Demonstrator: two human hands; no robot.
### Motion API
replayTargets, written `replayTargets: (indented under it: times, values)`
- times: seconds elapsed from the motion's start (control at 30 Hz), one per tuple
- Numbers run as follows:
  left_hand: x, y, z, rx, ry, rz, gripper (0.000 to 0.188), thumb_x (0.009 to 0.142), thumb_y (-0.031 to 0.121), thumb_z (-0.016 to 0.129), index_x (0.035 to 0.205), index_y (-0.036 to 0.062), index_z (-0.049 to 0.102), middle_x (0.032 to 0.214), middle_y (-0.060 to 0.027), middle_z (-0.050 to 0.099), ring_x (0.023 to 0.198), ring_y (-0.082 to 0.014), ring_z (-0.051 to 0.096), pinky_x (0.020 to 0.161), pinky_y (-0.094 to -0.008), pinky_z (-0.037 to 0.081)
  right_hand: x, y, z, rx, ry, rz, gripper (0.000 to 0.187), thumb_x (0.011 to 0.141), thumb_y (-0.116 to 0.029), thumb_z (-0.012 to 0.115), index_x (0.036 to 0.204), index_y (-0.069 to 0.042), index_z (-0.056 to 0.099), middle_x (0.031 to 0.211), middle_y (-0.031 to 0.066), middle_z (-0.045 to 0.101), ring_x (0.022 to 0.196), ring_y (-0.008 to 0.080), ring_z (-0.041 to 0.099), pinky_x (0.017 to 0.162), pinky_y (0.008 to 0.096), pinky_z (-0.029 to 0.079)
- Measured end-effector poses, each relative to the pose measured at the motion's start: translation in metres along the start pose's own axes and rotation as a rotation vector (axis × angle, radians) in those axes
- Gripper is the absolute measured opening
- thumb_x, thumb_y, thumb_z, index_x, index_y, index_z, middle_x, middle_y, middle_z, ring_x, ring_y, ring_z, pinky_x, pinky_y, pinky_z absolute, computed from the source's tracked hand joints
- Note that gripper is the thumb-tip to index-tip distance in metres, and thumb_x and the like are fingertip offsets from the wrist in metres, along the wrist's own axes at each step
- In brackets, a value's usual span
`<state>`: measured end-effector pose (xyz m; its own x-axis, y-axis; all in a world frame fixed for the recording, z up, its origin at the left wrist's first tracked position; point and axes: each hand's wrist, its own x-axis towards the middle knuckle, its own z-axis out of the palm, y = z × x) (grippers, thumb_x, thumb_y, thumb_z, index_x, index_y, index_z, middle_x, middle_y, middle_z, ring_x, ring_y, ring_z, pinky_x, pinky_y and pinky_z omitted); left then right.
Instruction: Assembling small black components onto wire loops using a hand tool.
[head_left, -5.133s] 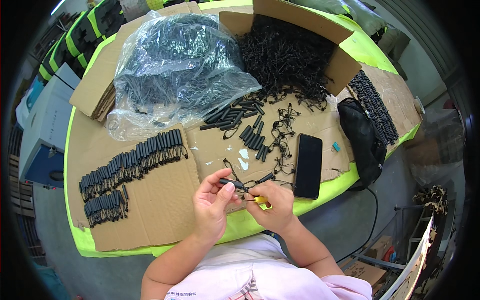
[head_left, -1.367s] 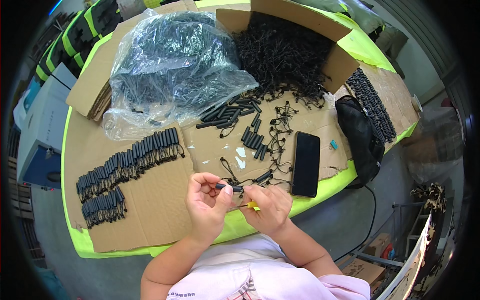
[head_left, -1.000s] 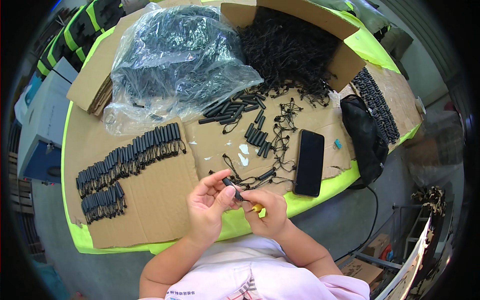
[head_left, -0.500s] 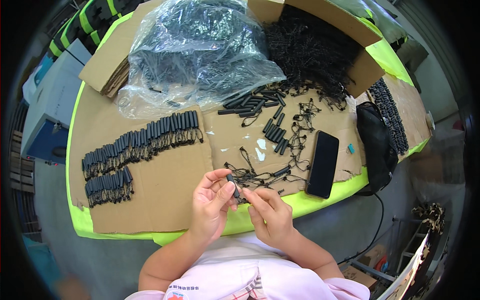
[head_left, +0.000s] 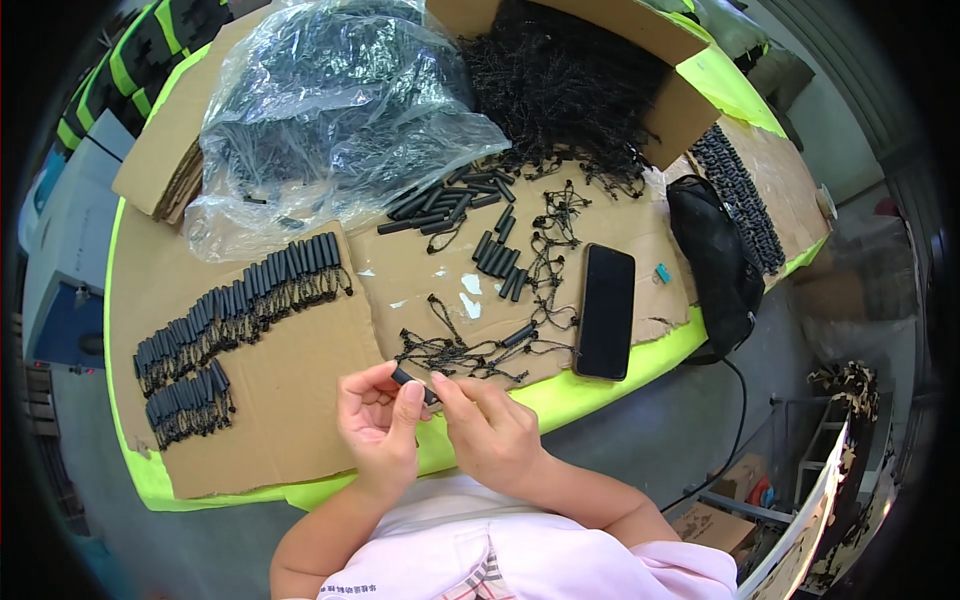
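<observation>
My left hand (head_left: 378, 428) holds a short black tube (head_left: 403, 378) between thumb and fingers, tilted down to the right. At the tube's lower right end, my right hand (head_left: 492, 428) is closed in a pinch; what its fingertips grip is too small to make out. Both hands are over the near edge of the table. Just beyond them lies a tangle of black cord loops (head_left: 440, 352), with one tube (head_left: 518, 335) among them. Loose black tubes (head_left: 495, 258) are scattered farther back. On the left, tubes with cord loops lie side by side in a long row (head_left: 240, 298) and a shorter row (head_left: 188, 405).
Cardboard (head_left: 290, 425) covers a table draped in yellow-green cloth (head_left: 640, 352). A black phone (head_left: 606, 312) and a black pouch (head_left: 712, 270) lie at right. Behind are a clear plastic bag (head_left: 330, 110) and a carton of black cords (head_left: 570, 90). Braided black strips (head_left: 740, 195) lie far right.
The whole view has shifted, so table things appear farther left. The tube in my left hand has tipped from steep to flatter, and my right fingers stay at its lower end.
</observation>
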<state>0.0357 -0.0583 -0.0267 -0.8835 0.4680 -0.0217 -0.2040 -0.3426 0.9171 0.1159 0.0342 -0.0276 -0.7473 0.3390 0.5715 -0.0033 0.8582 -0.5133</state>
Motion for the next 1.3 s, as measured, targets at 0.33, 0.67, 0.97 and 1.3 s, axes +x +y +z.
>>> replayTargets:
  times: [0.33, 0.67, 0.97, 1.3]
  values:
    - [0.045, 0.045, -0.116, 0.626, 0.173, 0.104, 0.019, 0.08, 0.001, 0.059, 0.099, 0.0026, 0.053, 0.085, -0.0002, 0.052, 0.067, -0.0037, 0.049, 0.055, -0.0193, 0.044, 0.012, 0.067, -0.024, -0.214, -0.12, 0.184, 0.034, 0.069, -0.005, 0.064, 0.102, -0.012, 0.059, 0.068, 0.0058, 0.056, 0.056, 0.0209, 0.057, 0.046, 0.032, 0.045]
    - [0.07, 0.055, -0.1, 1.63, 0.209, 0.425, 0.022, 0.077, 0.01, 0.061, 0.099, 0.0044, 0.059, 0.088, -0.0106, 0.055, 0.083, -0.0265, 0.055, 0.073, -0.0347, 0.044, 0.045, 0.121, -0.038, -0.424, -0.191, 0.113, 0.01, 0.071, -0.006, 0.06, 0.08, -0.009, 0.062, 0.081, 0.0058, 0.054, 0.058, 0.0236, 0.059, 0.048, 0.0321, 0.046]
    - [0.14, -0.039, 0.065, 1.225, -0.41, 0.443, 0.018, 0.075, 0.013, 0.063, 0.089, 0.0017, 0.061, 0.082, -0.014, 0.059, 0.072, -0.0298, 0.059, 0.064, -0.0364, 0.048, 0.031, 0.09, -0.035, 0.429, 0.183, 0.501, 0.014, 0.071, -0.003, 0.071, 0.081, 0.0, 0.061, 0.072, 0.0003, 0.058, 0.056, 0.0038, 0.048, 0.049, 0.017, 0.038]
    - [0.12, -0.023, 0.061, 1.227, -0.47, 0.381, 0.02, 0.077, 0.006, 0.058, 0.097, 0.0018, 0.06, 0.08, -0.012, 0.058, 0.067, -0.0255, 0.058, 0.065, -0.033, 0.048, 0.017, 0.072, -0.023, 0.536, 0.212, 0.57, 0.01, 0.074, -0.002, 0.069, 0.081, 0.001, 0.063, 0.066, 0.005, 0.059, 0.055, 0.0062, 0.05, 0.048, 0.0186, 0.04]
